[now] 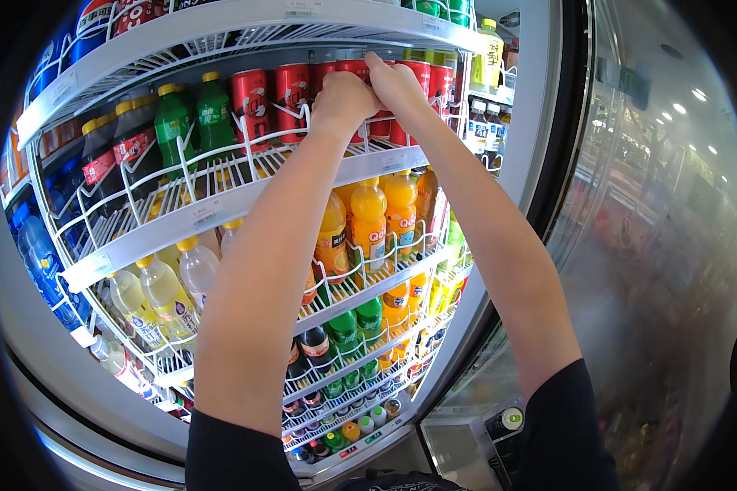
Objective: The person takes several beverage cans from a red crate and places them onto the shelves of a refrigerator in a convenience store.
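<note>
Both of my hands reach into a lit drinks cooler, at a wire shelf (212,208) that carries red cans. My left hand (346,101) is bent over the cans with its fingers turned away. Touching it on the right, my right hand (398,83) has its thumb raised near the can tops. Whether either hand grips a can is hidden. To the left of my hands stand a slim red can (293,98) and another red can (250,104); more red cans (440,86) stand to their right. Green soda bottles (214,113) are farther left on this shelf.
An upper wire shelf (270,21) hangs close above my hands. White wire guards edge the shelves. Below are orange drink bottles (368,218) and pale yellow drink bottles (166,294). The glass door (639,245) stands open at right, with a black can (503,421) low beside it.
</note>
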`<action>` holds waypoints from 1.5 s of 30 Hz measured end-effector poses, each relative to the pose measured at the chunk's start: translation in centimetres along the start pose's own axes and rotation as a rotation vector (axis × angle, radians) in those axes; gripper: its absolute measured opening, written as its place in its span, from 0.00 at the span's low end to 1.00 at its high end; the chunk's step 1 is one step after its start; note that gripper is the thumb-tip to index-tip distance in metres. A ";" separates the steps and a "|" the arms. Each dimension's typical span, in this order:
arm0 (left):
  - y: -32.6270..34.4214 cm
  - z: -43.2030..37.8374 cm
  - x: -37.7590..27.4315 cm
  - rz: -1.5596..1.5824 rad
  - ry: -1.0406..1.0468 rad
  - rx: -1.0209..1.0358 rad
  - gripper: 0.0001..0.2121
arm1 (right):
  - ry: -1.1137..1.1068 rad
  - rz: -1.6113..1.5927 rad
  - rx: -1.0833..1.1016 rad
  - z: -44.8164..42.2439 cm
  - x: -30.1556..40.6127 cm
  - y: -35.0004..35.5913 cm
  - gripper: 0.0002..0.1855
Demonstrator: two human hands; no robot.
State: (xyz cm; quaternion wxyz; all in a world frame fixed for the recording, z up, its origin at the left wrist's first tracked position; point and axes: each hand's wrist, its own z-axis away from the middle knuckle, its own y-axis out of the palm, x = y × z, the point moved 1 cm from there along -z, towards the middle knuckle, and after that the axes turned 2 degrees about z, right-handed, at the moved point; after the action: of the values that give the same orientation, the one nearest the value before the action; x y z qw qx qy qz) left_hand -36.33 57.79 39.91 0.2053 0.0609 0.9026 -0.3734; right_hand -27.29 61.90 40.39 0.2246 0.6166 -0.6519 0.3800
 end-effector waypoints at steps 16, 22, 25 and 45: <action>-0.9 1.2 -0.1 0.099 -0.099 -0.095 0.26 | 0.000 0.127 -0.064 1.9 1.4 -0.6 0.35; -1.3 4.0 -1.2 0.085 0.237 -0.264 0.24 | -0.141 0.085 -0.105 2.7 0.2 -2.3 0.39; -1.3 5.1 -1.3 0.085 0.345 -0.387 0.25 | -0.202 0.049 -0.137 4.7 0.8 -3.7 0.37; -5.5 12.8 -4.6 0.681 0.824 -0.434 0.23 | -0.653 -0.459 0.222 10.7 1.4 -10.0 0.26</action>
State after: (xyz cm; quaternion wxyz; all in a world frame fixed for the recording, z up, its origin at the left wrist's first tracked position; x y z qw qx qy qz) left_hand -29.47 45.08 37.24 -0.0466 0.4447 0.8936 -0.0379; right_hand -15.91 53.27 37.13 0.0170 0.8547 -0.4894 0.1725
